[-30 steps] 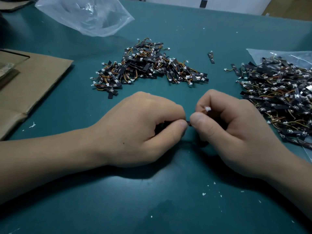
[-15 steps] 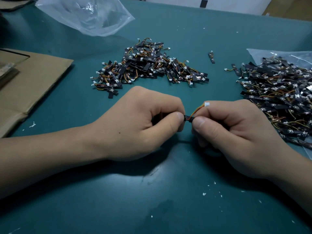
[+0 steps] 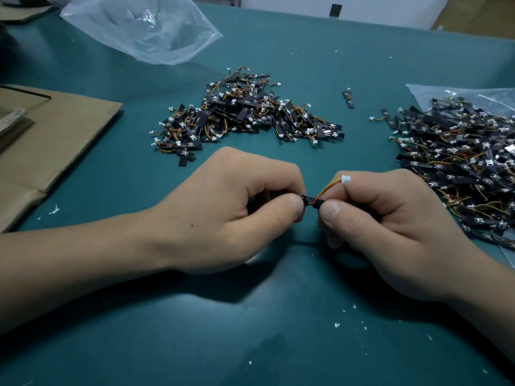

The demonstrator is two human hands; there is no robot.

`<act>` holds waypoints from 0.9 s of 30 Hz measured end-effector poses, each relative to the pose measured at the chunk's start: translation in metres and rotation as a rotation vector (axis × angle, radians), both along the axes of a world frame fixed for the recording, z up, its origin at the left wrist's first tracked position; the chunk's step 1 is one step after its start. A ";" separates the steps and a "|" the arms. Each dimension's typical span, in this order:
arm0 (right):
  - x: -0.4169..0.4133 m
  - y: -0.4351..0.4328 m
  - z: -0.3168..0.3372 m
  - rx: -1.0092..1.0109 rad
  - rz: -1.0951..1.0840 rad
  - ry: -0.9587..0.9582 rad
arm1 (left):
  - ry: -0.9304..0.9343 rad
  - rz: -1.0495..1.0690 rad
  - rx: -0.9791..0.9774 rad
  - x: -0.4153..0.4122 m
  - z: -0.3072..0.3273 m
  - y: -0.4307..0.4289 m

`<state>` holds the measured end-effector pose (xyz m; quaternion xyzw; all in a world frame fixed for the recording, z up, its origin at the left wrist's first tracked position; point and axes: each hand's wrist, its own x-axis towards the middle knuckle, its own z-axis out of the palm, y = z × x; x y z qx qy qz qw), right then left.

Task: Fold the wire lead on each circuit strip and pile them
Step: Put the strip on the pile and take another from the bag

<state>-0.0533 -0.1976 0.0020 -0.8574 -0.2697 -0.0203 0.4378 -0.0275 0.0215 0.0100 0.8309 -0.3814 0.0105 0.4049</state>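
A small black circuit strip [image 3: 311, 200] is pinched between my left hand [image 3: 231, 210] and my right hand [image 3: 390, 218], just above the green table. Only a short piece of the strip shows between the two thumbs. Its orange and yellow wire lead [image 3: 328, 188] curves up over my right forefinger and ends in a white plug [image 3: 346, 178]. A pile of strips [image 3: 245, 118] lies beyond my hands at the centre. A larger heap of strips [image 3: 457, 162] lies at the right on a clear bag.
A crumpled clear plastic bag [image 3: 145, 26] lies at the far left. Flat cardboard [image 3: 47, 140] covers the table's left edge. One lone strip [image 3: 349, 98] lies between the two heaps. White crumbs dot the green mat [image 3: 250, 330] near me.
My hands have moved slightly apart, so the strip's end and its wire now show between them. The white plug has moved from behind my right fingers to above my forefinger.
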 end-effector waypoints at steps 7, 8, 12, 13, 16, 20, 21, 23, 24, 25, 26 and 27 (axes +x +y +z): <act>0.001 0.000 0.000 0.001 0.014 -0.011 | -0.021 0.008 0.008 0.001 -0.001 0.000; 0.001 0.000 0.000 -0.005 0.015 -0.013 | -0.023 0.008 0.005 0.001 -0.002 0.001; 0.001 0.001 0.001 -0.014 0.005 -0.019 | -0.068 0.035 0.021 0.001 -0.003 0.000; 0.001 0.001 0.001 -0.015 0.001 -0.021 | -0.056 0.035 0.006 0.001 -0.003 0.000; 0.001 0.001 0.000 -0.031 -0.001 -0.037 | -0.050 0.039 -0.009 0.002 -0.002 0.001; 0.000 0.000 0.000 -0.018 -0.014 -0.044 | -0.082 0.035 0.004 0.001 -0.003 0.001; 0.000 0.001 0.000 -0.011 -0.012 -0.037 | -0.073 0.032 -0.009 0.001 -0.003 0.001; 0.000 0.001 -0.001 -0.027 -0.012 -0.036 | -0.074 0.048 -0.008 0.001 -0.003 0.001; 0.001 0.001 -0.002 -0.037 -0.017 -0.041 | -0.085 0.061 0.004 0.001 -0.004 0.000; 0.001 0.001 -0.002 -0.040 -0.022 -0.045 | -0.095 0.069 0.013 0.001 -0.004 0.000; 0.001 0.001 -0.002 -0.037 -0.023 -0.049 | -0.099 0.069 0.013 0.001 -0.004 -0.001; 0.001 0.001 -0.002 -0.032 -0.018 -0.049 | -0.095 0.062 0.004 0.001 -0.004 -0.001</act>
